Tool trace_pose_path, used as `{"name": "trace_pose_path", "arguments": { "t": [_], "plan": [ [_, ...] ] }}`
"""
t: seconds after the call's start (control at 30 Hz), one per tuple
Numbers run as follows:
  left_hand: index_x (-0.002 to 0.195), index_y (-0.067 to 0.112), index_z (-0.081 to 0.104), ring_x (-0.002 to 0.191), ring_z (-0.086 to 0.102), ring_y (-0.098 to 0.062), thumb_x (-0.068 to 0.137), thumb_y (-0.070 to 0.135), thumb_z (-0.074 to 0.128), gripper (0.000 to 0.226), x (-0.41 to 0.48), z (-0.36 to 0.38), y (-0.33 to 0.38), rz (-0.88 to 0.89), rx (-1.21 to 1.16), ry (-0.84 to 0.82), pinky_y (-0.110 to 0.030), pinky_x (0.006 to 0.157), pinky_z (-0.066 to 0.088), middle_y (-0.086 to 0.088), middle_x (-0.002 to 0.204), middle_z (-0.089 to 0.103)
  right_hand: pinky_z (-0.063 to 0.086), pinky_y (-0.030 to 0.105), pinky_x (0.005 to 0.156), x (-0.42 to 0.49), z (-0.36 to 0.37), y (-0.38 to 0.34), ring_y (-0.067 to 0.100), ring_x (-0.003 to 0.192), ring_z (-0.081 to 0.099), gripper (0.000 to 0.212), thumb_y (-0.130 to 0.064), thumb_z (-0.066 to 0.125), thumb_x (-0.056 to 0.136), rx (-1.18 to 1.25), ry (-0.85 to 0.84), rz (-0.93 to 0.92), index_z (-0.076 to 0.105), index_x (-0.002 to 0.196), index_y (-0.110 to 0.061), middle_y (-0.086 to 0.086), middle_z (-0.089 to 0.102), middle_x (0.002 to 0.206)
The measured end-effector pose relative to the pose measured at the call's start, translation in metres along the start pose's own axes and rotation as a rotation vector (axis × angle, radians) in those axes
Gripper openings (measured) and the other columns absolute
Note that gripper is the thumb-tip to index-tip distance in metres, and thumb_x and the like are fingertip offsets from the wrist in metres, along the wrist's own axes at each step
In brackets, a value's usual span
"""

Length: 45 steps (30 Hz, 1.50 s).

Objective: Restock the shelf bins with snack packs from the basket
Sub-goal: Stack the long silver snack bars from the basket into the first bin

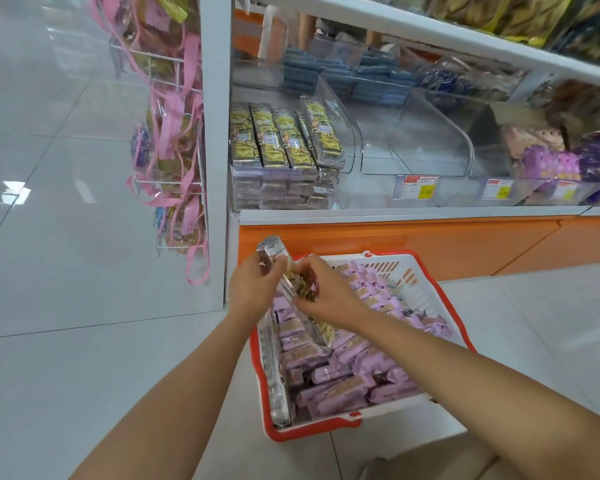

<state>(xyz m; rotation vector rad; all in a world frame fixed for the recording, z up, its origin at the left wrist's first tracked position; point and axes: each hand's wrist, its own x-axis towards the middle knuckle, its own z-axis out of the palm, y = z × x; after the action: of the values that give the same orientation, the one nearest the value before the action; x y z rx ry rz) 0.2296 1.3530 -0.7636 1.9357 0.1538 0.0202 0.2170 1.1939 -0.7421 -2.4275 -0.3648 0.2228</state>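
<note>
Left hand [250,289], right hand [329,293] grip snack pack [291,285] above basket [312,432].

I hold a long, silver-ended snack pack [274,251] over the basket [426,271]. My left hand [253,285] grips its upper part and my right hand [329,294] pinches it lower down. The pack is tilted, its lower end down among the purple packs [340,379] that fill the basket. The basket sits on the floor [84,271] near the shelf, where a clear bin [351,140] holds yellow-labelled packs [281,140] in rows.
</note>
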Motion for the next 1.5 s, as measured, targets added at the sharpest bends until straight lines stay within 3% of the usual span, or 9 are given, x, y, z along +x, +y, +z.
{"name": "trace_pose_path", "arguments": {
  "t": [0.23,0.37,0.43,0.53,0.63,0.73,0.87,1.0,1.5],
  "plan": [
    [0.080,0.024,0.060,0.072,0.068,-0.022,0.091,0.052,0.060,0.031,0.006,-0.020,0.017,0.065,-0.107,0.197,-0.040,0.067,0.051,-0.003,0.071,0.066,0.052,0.036,0.071,-0.004,-0.045,-0.018,0.011,0.080,0.057,0.046,-0.027,0.076,0.081,-0.082,-0.142,-0.088,0.043,0.113,-0.024,-0.004,0.056,0.098],
    [0.075,0.021,0.057,0.073,0.060,-0.020,0.093,0.062,0.025,0.055,0.002,-0.029,0.032,0.162,-0.172,0.251,-0.042,0.071,0.050,0.000,0.071,0.061,0.054,0.035,0.069,-0.003,-0.068,-0.033,0.006,0.078,0.057,0.043,-0.026,0.078,0.080,-0.122,-0.114,-0.173,0.048,0.110,-0.028,-0.010,0.057,0.094],
    [0.082,0.024,0.055,0.080,0.053,-0.018,0.094,0.052,0.018,0.049,0.002,-0.037,0.038,0.267,-0.128,0.319,-0.039,0.075,0.044,0.004,0.079,0.057,0.055,0.036,0.069,0.000,-0.080,-0.039,0.008,0.080,0.059,0.043,-0.023,0.080,0.078,-0.102,-0.083,-0.200,0.051,0.110,-0.028,-0.007,0.059,0.094],
    [0.113,0.015,0.059,0.103,0.051,-0.018,0.096,0.026,0.038,0.029,0.012,-0.048,0.038,0.462,0.079,0.413,-0.036,0.089,0.042,-0.003,0.107,0.060,0.056,0.037,0.070,0.009,-0.100,-0.054,0.014,0.082,0.060,0.042,-0.021,0.081,0.077,-0.071,0.011,-0.220,0.056,0.110,-0.025,-0.003,0.060,0.096],
    [0.125,0.011,0.055,0.117,0.050,-0.026,0.084,0.006,0.054,0.041,0.021,-0.053,0.040,0.605,0.323,0.439,-0.042,0.101,0.039,-0.009,0.121,0.058,0.056,0.031,0.070,0.027,-0.121,-0.074,0.014,0.082,0.060,0.039,-0.020,0.079,0.078,-0.082,0.139,-0.235,0.057,0.110,-0.021,-0.001,0.061,0.095],
    [0.137,0.010,0.050,0.130,0.043,-0.028,0.081,0.006,0.054,0.056,0.028,-0.056,0.045,0.663,0.504,0.447,-0.046,0.113,0.032,-0.011,0.135,0.054,0.050,0.026,0.066,0.047,-0.137,-0.091,0.013,0.075,0.056,0.034,-0.021,0.078,0.078,-0.116,0.243,-0.237,0.060,0.108,-0.020,0.004,0.061,0.089],
    [0.155,0.011,0.027,0.151,0.014,-0.027,0.082,0.010,0.053,0.077,0.041,-0.059,0.047,0.690,0.738,0.330,-0.048,0.123,0.008,-0.008,0.162,0.023,0.049,0.032,0.066,0.076,-0.151,-0.105,0.012,0.066,0.052,0.028,-0.024,0.078,0.078,-0.184,0.351,-0.158,0.064,0.102,-0.018,0.001,0.059,0.078],
    [0.158,0.013,0.016,0.153,0.000,-0.024,0.081,0.008,0.055,0.086,0.047,-0.059,0.044,0.660,0.785,0.277,-0.046,0.123,-0.004,-0.006,0.165,0.009,0.046,0.029,0.065,0.102,-0.161,-0.112,0.013,0.069,0.058,0.024,-0.026,0.076,0.078,-0.276,0.395,-0.054,0.068,0.099,-0.017,-0.001,0.063,0.075],
    [0.156,0.012,0.023,0.153,0.007,-0.025,0.076,0.008,0.062,0.089,0.057,-0.055,0.030,0.758,0.804,0.368,-0.056,0.121,0.008,-0.005,0.164,0.018,0.054,0.034,0.084,0.167,-0.159,-0.119,0.020,0.087,0.066,0.015,-0.033,0.076,0.079,-0.381,0.438,0.147,0.070,0.075,-0.020,0.003,0.069,0.078]
  ]
}}
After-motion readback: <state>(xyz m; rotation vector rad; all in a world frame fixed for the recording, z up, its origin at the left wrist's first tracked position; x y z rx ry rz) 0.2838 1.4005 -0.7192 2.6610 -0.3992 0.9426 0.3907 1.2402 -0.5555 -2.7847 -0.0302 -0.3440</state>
